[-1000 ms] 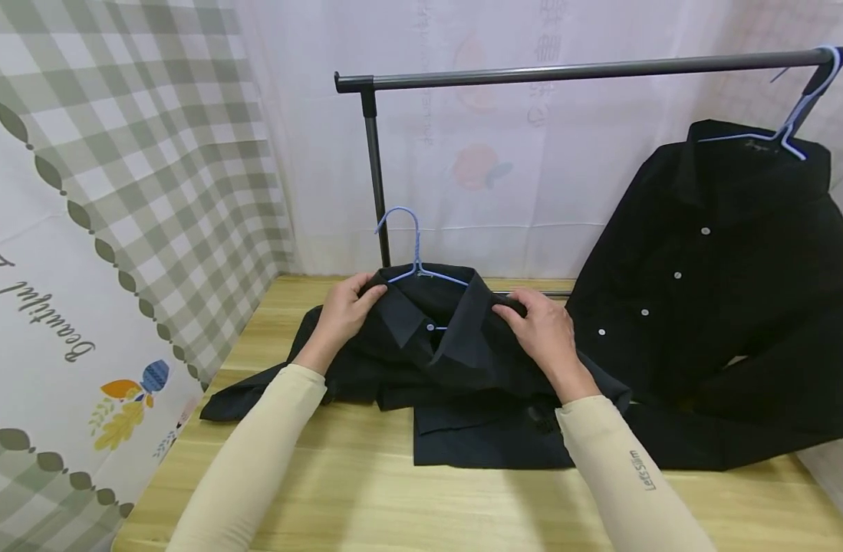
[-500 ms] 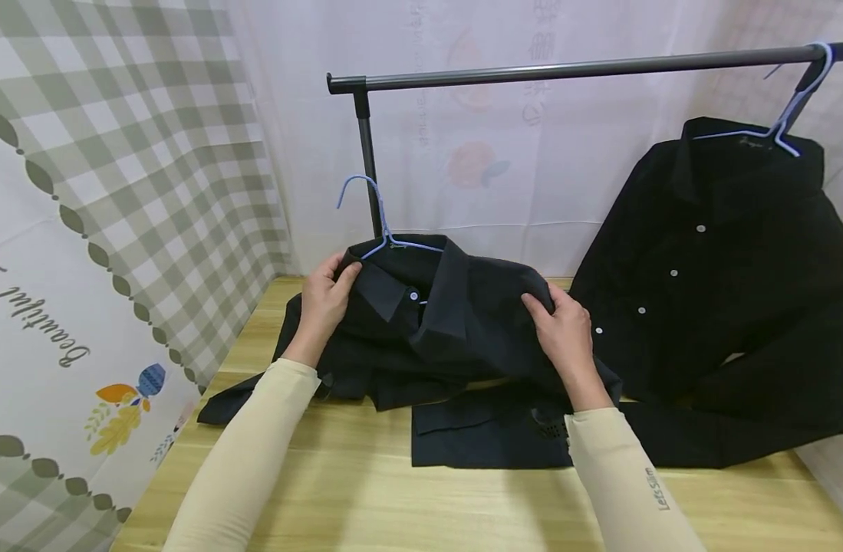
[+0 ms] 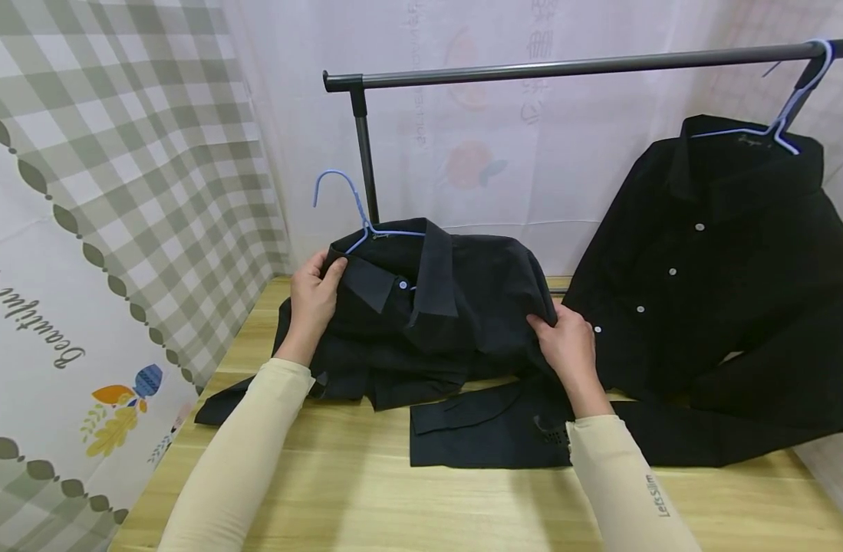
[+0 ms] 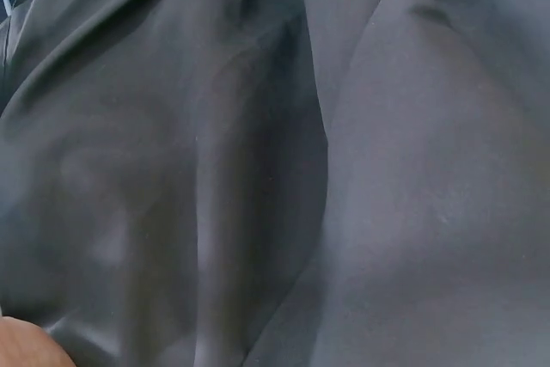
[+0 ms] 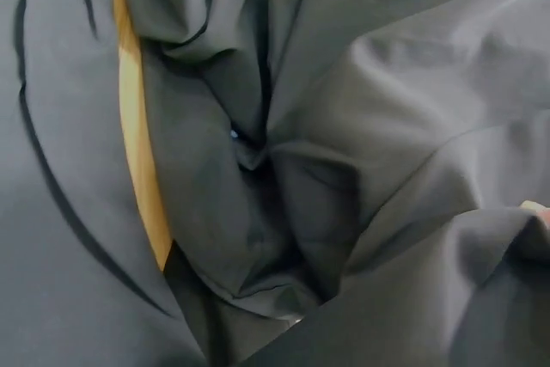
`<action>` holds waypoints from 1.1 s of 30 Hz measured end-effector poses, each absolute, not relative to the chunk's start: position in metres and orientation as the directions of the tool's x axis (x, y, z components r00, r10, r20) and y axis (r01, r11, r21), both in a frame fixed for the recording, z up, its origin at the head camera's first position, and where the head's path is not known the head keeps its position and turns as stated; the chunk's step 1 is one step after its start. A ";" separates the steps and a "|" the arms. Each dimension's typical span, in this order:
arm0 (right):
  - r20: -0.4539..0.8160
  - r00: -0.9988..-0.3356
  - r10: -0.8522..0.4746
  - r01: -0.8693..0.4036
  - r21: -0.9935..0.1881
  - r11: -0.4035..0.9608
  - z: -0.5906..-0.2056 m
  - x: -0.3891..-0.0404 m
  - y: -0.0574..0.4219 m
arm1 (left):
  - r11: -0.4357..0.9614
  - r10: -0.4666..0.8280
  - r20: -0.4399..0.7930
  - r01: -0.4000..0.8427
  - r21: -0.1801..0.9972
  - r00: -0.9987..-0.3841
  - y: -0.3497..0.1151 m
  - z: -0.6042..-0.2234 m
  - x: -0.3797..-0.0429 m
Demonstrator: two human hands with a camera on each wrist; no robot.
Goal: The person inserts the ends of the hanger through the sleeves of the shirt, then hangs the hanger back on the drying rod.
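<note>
A black shirt (image 3: pixel 490 284) with a pointed collar and a white button is on a blue wire hanger (image 3: pixel 366 218), whose hook stands up above the neck. My left hand (image 3: pixel 312 300) pinches the shirt by the collar's left side, thumb in front. At the shoulder on the right, my right hand (image 3: pixel 566 341) grips the cloth between thumb and fingers. The lower part of this shirt lies bunched on the wooden table (image 3: pixel 366 491). Dark folds of the shirt (image 4: pixel 258 169) fill the left wrist view, and creased cloth (image 5: pixel 387 169) fills most of the right wrist view.
A dark metal rail (image 3: pixel 566 69) on a post (image 3: pixel 367 161) crosses behind the shirt. At its right end another black shirt (image 3: pixel 739 253) hangs from a blue hanger (image 3: pixel 783 123), its sleeve (image 3: pixel 670 433) spread over the table. Checked cloth (image 3: pixel 152 153) covers the left side.
The held shirt and its hanger have risen and shifted left, with the hook tilting left. My right hand has slid outward along the shoulder, drawing the cloth wider; my left hand has moved up and left.
</note>
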State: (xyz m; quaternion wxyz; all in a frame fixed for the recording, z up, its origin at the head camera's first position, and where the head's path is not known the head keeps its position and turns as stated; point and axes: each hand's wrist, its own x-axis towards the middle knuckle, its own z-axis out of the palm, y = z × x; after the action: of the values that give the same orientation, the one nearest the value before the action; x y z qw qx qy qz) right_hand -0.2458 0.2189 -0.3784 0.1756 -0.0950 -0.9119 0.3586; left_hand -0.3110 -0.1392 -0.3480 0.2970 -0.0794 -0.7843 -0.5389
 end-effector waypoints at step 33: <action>0.288 -0.934 -0.214 -0.344 -0.555 0.758 -0.358 -0.242 0.199 | 0.245 0.239 0.349 0.404 0.881 -0.906 -0.132 -0.343 -0.290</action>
State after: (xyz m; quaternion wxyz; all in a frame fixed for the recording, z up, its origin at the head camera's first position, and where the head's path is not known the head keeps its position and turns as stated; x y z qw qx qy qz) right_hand -0.2423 0.1993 -0.3580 0.1039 0.1497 -0.9316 0.3144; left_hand -0.2900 -0.1317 -0.3428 0.0713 -0.2045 -0.7859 -0.5792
